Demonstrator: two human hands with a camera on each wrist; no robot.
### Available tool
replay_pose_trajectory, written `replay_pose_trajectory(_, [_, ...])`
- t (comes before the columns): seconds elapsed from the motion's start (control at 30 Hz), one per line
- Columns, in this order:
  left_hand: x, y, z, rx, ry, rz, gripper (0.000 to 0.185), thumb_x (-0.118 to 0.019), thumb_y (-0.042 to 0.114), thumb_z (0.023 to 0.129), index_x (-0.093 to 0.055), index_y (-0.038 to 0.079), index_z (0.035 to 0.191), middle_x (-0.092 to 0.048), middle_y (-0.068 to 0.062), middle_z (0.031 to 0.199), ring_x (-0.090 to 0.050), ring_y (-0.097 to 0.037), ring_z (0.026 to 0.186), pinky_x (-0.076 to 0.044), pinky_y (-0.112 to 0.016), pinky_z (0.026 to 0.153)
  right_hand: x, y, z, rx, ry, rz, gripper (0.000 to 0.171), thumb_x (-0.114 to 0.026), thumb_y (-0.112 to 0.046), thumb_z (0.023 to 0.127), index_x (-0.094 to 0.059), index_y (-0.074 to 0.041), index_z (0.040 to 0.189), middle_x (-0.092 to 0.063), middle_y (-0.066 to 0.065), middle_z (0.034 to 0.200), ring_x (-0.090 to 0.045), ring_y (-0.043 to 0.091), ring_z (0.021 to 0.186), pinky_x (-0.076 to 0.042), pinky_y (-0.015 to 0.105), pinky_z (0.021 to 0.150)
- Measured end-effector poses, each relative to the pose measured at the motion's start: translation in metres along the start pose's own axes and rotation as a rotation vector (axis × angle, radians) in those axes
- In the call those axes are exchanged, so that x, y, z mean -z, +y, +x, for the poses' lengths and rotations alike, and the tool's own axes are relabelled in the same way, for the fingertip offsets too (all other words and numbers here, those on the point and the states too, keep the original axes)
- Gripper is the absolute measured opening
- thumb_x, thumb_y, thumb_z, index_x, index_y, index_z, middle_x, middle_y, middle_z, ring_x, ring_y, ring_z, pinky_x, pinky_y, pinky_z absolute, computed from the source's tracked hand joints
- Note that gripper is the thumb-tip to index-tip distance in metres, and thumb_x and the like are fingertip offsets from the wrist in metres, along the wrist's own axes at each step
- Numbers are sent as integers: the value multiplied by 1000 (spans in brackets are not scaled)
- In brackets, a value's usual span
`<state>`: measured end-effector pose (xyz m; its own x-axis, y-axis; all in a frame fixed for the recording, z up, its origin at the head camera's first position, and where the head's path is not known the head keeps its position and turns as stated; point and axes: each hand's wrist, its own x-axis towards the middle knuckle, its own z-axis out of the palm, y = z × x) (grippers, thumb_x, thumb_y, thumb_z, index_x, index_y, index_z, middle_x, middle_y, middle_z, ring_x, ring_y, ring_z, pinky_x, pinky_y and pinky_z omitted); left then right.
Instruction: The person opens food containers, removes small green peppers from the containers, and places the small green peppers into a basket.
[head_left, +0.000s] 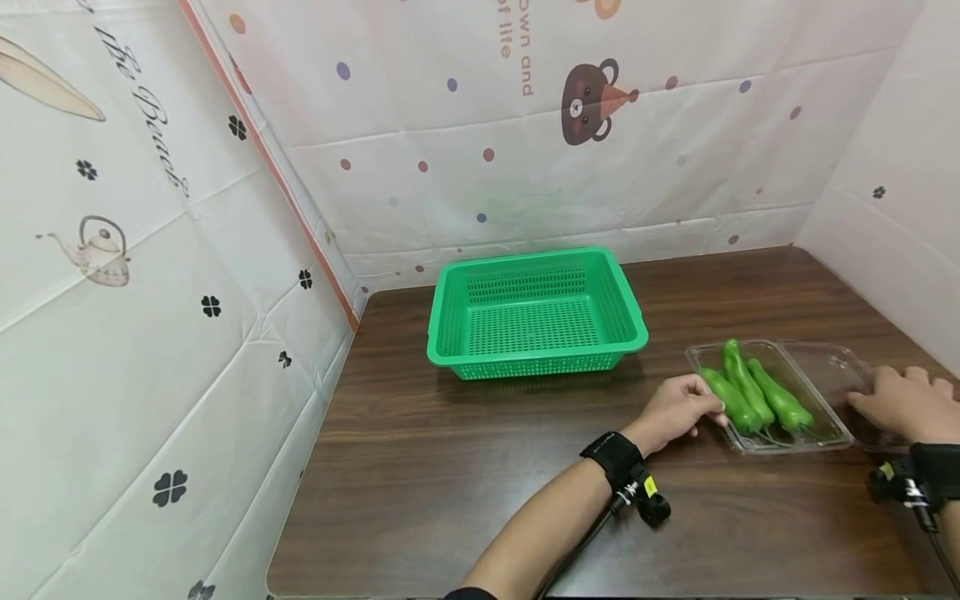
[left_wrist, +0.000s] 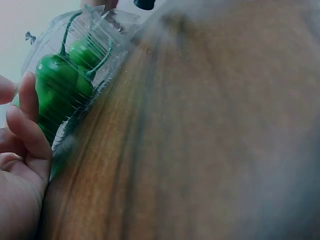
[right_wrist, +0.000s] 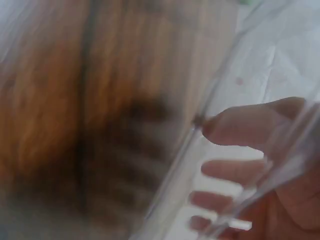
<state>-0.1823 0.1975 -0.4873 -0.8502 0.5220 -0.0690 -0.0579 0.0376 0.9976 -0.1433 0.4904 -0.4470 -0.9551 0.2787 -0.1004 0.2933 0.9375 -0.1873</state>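
Left hand (head_left: pixel 678 408): forearm extended, wrist low, thumb and forefinger together, grip clamped on the left rim of a clear container (head_left: pixel 814 393). Right hand (head_left: pixel 911 406): fingers spread apart at the folded-out lid (head_left: pixel 821 362). I count three green peppers (head_left: pixel 745 387) inside. I log one green basket (head_left: pixel 540 358), surface (head_left: pixel 450 483), farther left.

From here it looks like a makeshift recording corner; whether in a home or a lab, I can't tell. Pale sheets (head_left: pixel 420 196) printed with a bear (head_left: pixel 579 112), a teapot (head_left: pixel 105 257) and clovers (head_left: pixel 176 494) wall in a brown table (head_left: pixel 465 483), and cabled cameras (head_left: pixel 654 507) are strapped to both wrists (head_left: pixel 640 436). The peppers (head_left: pixel 744 390) and basket (head_left: pixel 540 356) suit a kitchen.
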Motion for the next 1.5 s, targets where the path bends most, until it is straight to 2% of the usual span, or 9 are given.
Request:
replay_pose_trajectory(0.13, [1, 1, 0, -19, 6, 4, 11, -65, 10, 91, -62, 10, 81, -74, -1, 70, -61, -1, 57, -39, -18, 43, 8, -14, -3, 103, 96, 29, 45, -48, -13, 100, -44, 26, 124, -32, 51, 123, -28, 67, 116, -26, 77, 98])
replay_pose_trajectory(0.3, [3, 4, 1, -38, 14, 7, 11, -66, 10, 91, -61, 9, 81, -73, 0, 68, -60, -2, 55, -40, -18, 42, 29, -50, -16, 260, 154, 115, 46, -50, -23, 106, -56, 21, 118, -57, 44, 107, -56, 56, 90, -45, 63, 70])
replay_pose_trajectory(0.47, [4, 6, 2, -41, 24, -15, 12, -65, 9, 90, -60, 9, 80, -69, 5, 64, -60, -1, 55, -40, -18, 42, 40, -91, -30, 363, 83, 162, 59, -51, -42, 105, -58, 14, 125, -64, 39, 108, -64, 51, 87, -51, 55, 62])
replay_pose_trajectory(0.63, [4, 4, 1, -58, 29, -12, 12, -64, 10, 92, -60, 8, 81, -64, 8, 63, -57, -1, 54, -41, -17, 44, 31, -120, -34, 442, -32, 136, 63, -56, -38, 104, -50, 18, 132, -64, 37, 106, -66, 42, 82, -53, 47, 61])
replay_pose_trajectory(0.83, [1, 4, -1, -47, 10, 10, 12, -63, 11, 93, -60, 7, 81, -63, 9, 64, -57, -2, 54, -42, -17, 46, 16, -124, -32, 425, -90, 113, 56, -58, -29, 103, -48, 22, 125, -57, 18, 85, -51, 20, 67, -42, 34, 56])
replay_pose_trajectory(1.1, [3, 10, 1, -20, 26, 7, 13, -62, 11, 93, -60, 8, 81, -63, 8, 63, -58, 0, 57, -42, -17, 46, 12, -120, -17, 415, -75, 124, 57, -58, -28, 102, -50, 22, 128, -60, 38, 108, -61, 34, 81, -47, 42, 62])
replay_pose_trajectory(1.27, [5, 10, 0, 20, 18, 6, 14, -63, 15, 93, -60, 11, 79, -64, 9, 64, -58, -1, 57, -43, -18, 46, 10, -117, -10, 429, -114, 174, 61, -58, -32, 103, -50, 23, 129, -61, 37, 107, -62, 34, 83, -49, 43, 64])
replay_pose_trajectory(1.4, [11, 10, -6, 117, -7, 23, 19, -62, 22, 96, -63, 13, 79, -66, 7, 66, -50, -5, 49, -44, -20, 46, 5, -117, -7, 443, -133, 198, 62, -57, -33, 104, -51, 23, 128, -61, 36, 107, -64, 38, 88, -52, 46, 67])
replay_pose_trajectory(1.5, [18, 14, -16, 216, -99, 104, 23, -61, 29, 100, -64, 15, 81, -69, 5, 68, -45, -9, 46, -46, -23, 47, 4, -116, -8, 437, -152, 192, 62, -57, -33, 104, -50, 24, 127, -58, 39, 110, -63, 45, 94, -53, 51, 70])
